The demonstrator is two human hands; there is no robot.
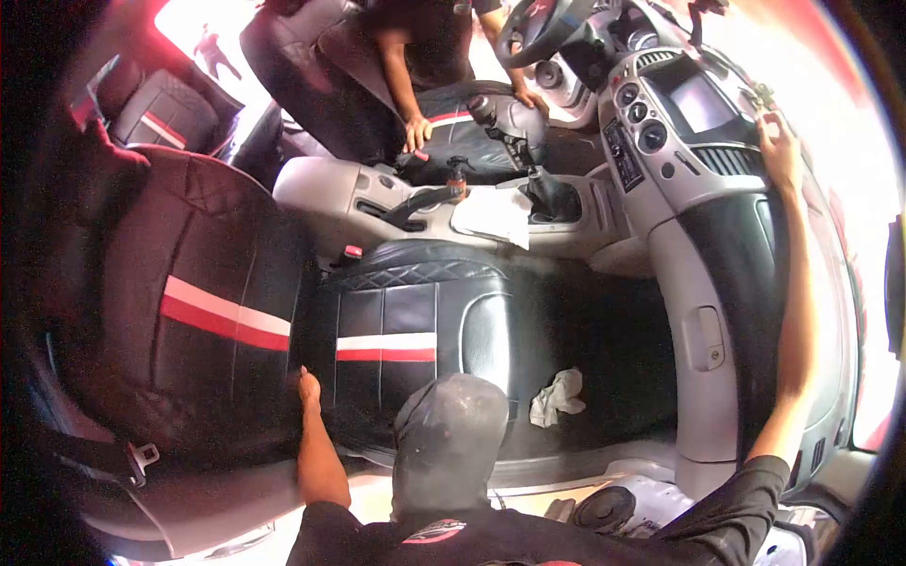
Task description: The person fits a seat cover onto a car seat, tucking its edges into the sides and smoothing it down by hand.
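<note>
My left hand (309, 388) touches the black front passenger seat, low by the side of the backrest (203, 245). Most of its fingers are hidden from this angle. At far right, my right arm stretches along the dashboard (722, 245). My right hand (779, 151) is up on the dashboard top near the windscreen, its fingers closed on a small greenish-gold object (763, 94) too small to name. The seat cushion (387, 316) lies between my arms, with a white and red stripe across it. A crumpled white cloth (558, 397) lies on the dark floor in front of the seat.
Across the car, another person's hands (415, 132) rest over the driver's seat. A spray bottle (457, 177) stands on the centre console beside a white cloth (494, 215) and the gear lever (547, 193). The steering wheel (543, 28) is at the top. A seat-belt buckle (143, 455) hangs lower left.
</note>
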